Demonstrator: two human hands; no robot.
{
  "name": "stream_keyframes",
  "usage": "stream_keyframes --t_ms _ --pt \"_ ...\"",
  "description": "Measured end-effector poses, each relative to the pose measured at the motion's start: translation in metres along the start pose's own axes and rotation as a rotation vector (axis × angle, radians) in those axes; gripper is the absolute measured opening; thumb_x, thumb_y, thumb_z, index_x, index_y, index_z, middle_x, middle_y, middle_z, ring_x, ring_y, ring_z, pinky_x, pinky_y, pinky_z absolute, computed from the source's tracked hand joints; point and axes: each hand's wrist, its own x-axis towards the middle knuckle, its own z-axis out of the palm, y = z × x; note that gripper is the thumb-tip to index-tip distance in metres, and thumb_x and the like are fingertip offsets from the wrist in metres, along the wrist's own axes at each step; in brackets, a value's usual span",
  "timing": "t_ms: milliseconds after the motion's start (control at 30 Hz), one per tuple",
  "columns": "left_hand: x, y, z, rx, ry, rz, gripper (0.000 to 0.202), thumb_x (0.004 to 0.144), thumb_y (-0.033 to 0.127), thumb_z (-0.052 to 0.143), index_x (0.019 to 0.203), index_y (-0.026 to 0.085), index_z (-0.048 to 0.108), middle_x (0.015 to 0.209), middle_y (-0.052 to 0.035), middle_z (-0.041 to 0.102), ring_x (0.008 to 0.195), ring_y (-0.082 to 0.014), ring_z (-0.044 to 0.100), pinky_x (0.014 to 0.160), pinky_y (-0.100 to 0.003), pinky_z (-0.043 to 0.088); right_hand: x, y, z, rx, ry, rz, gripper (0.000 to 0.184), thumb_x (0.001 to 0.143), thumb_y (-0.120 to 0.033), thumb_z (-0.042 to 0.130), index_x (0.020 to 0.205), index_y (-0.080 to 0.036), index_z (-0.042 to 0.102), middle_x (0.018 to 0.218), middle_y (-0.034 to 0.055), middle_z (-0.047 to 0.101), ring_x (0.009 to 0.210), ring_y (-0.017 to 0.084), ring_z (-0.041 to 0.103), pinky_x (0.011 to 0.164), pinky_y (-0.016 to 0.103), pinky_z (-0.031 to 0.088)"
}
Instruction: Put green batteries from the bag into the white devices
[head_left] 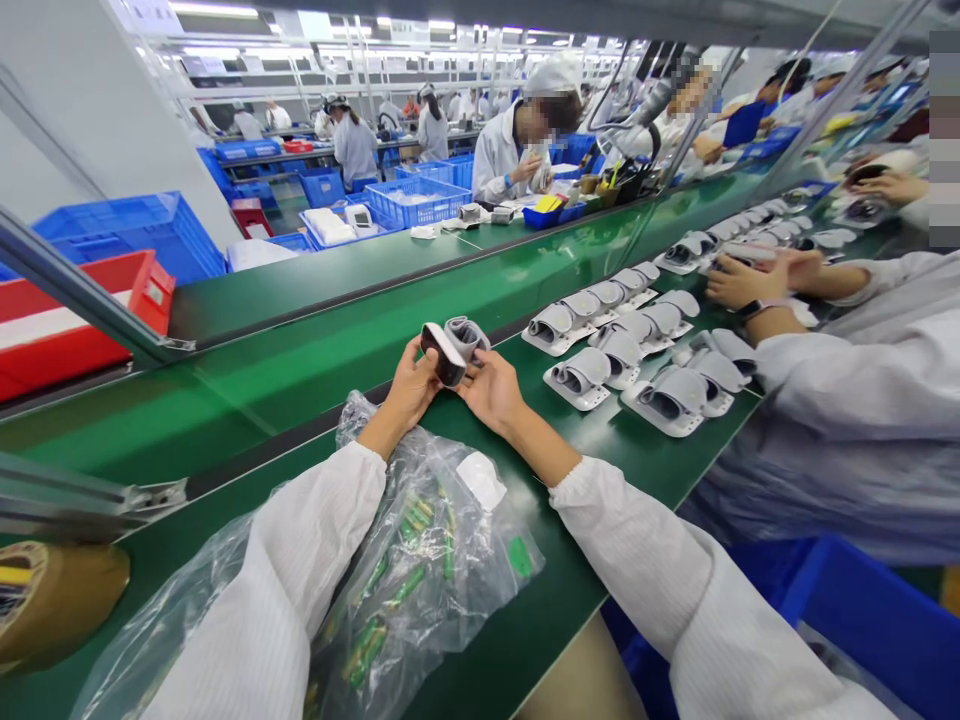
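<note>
A wrist blood pressure monitor (444, 350) with a white case, dark face and rolled grey cuff is held up over the near bench. My left hand (411, 388) grips its left side, thumb on the dark face. My right hand (491, 390) has its fingers closed around the lower right, by the cuff. Below my wrists lies a clear plastic bag (427, 590) holding several green and gold cylinders that look like batteries. A round white piece (481, 480) is at the bag's upper edge. To the right, rows of similar grey-cuffed units (581, 375) rest on the green bench.
A conveyor belt (360, 325) runs past the bench's far side. A roll of brown tape (60, 600) stands at the lower left, and a red bin (90, 320) is beyond it. At right, a co-worker's hands (757, 280) handle units. A blue bin (847, 600) sits below the bench edge.
</note>
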Motion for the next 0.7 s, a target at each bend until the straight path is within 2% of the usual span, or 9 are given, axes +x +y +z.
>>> stream_keyframes --t_ms 100,233,300,400,500,567,633,700 --pt "0.002 0.001 -0.002 0.001 0.027 0.002 0.064 0.062 0.047 0.102 0.105 0.019 0.064 0.062 0.0093 0.047 0.048 -0.0039 0.039 0.046 -0.017 0.036 0.000 -0.009 0.000 0.126 0.037 0.095 0.024 0.091 -0.037 0.058 0.103 -0.018 0.065 0.087 0.0061 0.074 0.075 0.020 0.068 0.058 0.030 0.058" --pt "0.001 0.001 -0.001 0.074 -0.001 -0.017 0.061 0.061 0.039 0.103 0.104 0.018 0.065 0.066 0.0073 0.052 0.051 -0.0049 0.044 0.049 -0.018 0.039 0.003 -0.020 -0.002 0.227 0.145 0.095 0.009 0.093 -0.029 0.062 0.095 -0.021 0.062 0.082 0.0004 0.071 0.068 0.015 0.063 0.050 0.023 0.050" --pt "0.000 0.001 0.000 0.104 -0.027 -0.020 0.060 0.062 0.042 0.103 0.100 0.019 0.063 0.064 0.0075 0.050 0.052 -0.0062 0.045 0.049 -0.018 0.039 0.003 -0.023 -0.002 0.242 0.120 0.053 0.008 0.093 -0.027 0.066 0.092 -0.022 0.060 0.079 -0.0024 0.069 0.063 0.013 0.058 0.045 0.021 0.044" --pt "-0.002 0.002 0.003 0.111 -0.030 -0.026 0.059 0.064 0.051 0.100 0.089 0.019 0.057 0.063 0.0073 0.049 0.052 -0.0069 0.046 0.050 -0.019 0.040 -0.001 -0.024 0.000 0.186 0.010 0.016 0.017 0.091 -0.031 0.072 0.090 -0.022 0.057 0.073 -0.0053 0.062 0.056 0.010 0.051 0.041 0.019 0.037" --pt "-0.002 0.003 0.005 0.128 0.003 -0.020 0.061 0.065 0.057 0.098 0.078 0.019 0.051 0.063 0.0059 0.051 0.053 -0.0060 0.046 0.051 -0.018 0.041 -0.002 -0.022 0.001 0.080 -0.067 -0.048 0.028 0.086 -0.036 0.080 0.092 -0.023 0.056 0.070 -0.0085 0.055 0.054 0.008 0.047 0.042 0.016 0.034" --pt "-0.001 0.005 0.005 0.152 -0.001 -0.029 0.061 0.067 0.058 0.097 0.075 0.018 0.050 0.062 0.0054 0.051 0.051 -0.0051 0.045 0.050 -0.017 0.041 0.000 -0.020 0.002 -0.036 -0.073 -0.130 0.035 0.085 -0.045 0.080 0.105 -0.026 0.058 0.076 -0.0087 0.057 0.055 0.007 0.049 0.042 0.015 0.033" --pt "0.000 0.008 0.005 0.172 -0.004 -0.052 0.060 0.066 0.056 0.097 0.074 0.018 0.052 0.060 0.0056 0.050 0.049 -0.0047 0.044 0.048 -0.017 0.040 0.003 -0.014 0.003 -0.185 -0.038 -0.213 0.051 0.084 -0.052 0.080 0.122 -0.030 0.056 0.080 -0.0084 0.061 0.054 0.007 0.050 0.042 0.015 0.033" --pt "-0.004 0.011 0.009 0.201 0.027 -0.077 0.057 0.064 0.053 0.099 0.076 0.018 0.055 0.060 0.0044 0.053 0.050 -0.0062 0.049 0.048 -0.017 0.043 0.004 -0.006 0.006 -0.298 0.007 -0.286 0.062 0.079 -0.053 0.083 0.128 -0.029 0.054 0.083 -0.0076 0.064 0.054 0.007 0.051 0.044 0.016 0.036"
